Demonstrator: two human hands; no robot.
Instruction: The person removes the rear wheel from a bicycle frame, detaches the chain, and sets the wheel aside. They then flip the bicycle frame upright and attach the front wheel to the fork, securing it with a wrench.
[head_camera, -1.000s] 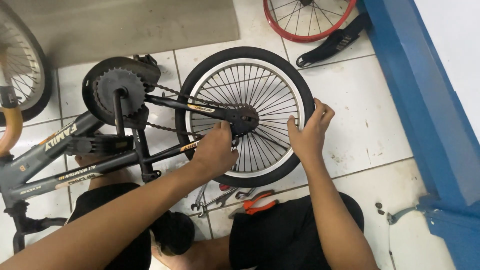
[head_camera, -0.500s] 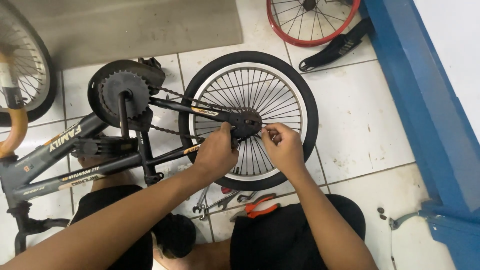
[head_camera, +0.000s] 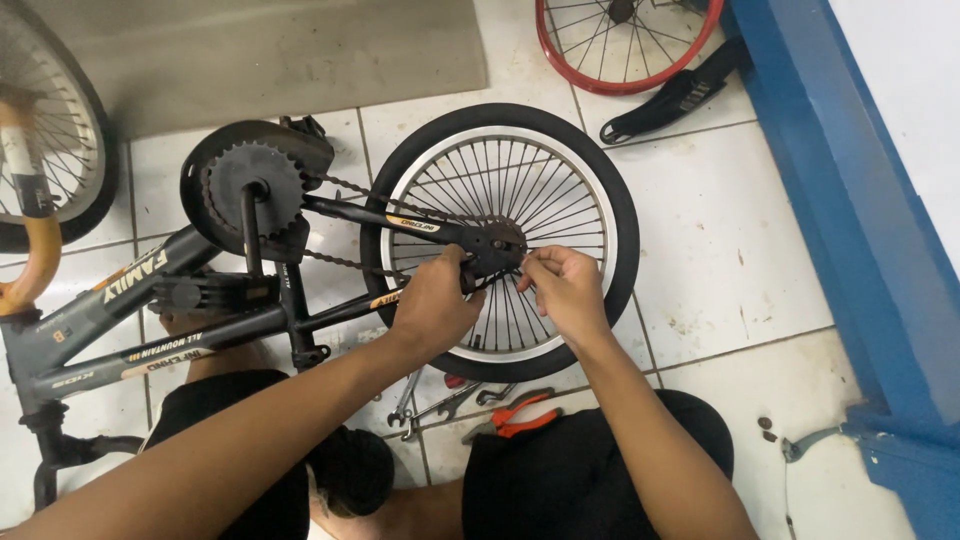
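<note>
A small bicycle's rear wheel (head_camera: 500, 240) is seen lying on white floor tiles. Its hub (head_camera: 493, 247) is pinched by the right hand (head_camera: 565, 290), fingers closed, while the left hand (head_camera: 435, 305) is curled around the frame end beside it.

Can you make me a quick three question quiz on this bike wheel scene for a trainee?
1. True or false: both hands are at the hub of the rear wheel.
2. Which tool lying on the floor has orange handles? A) pliers B) hammer C) screwdriver
3. What colour is the rim of the loose wheel at the top?

Key:
1. True: left hand and right hand meet at the hub.
2. A, the pliers.
3. Red.
</note>
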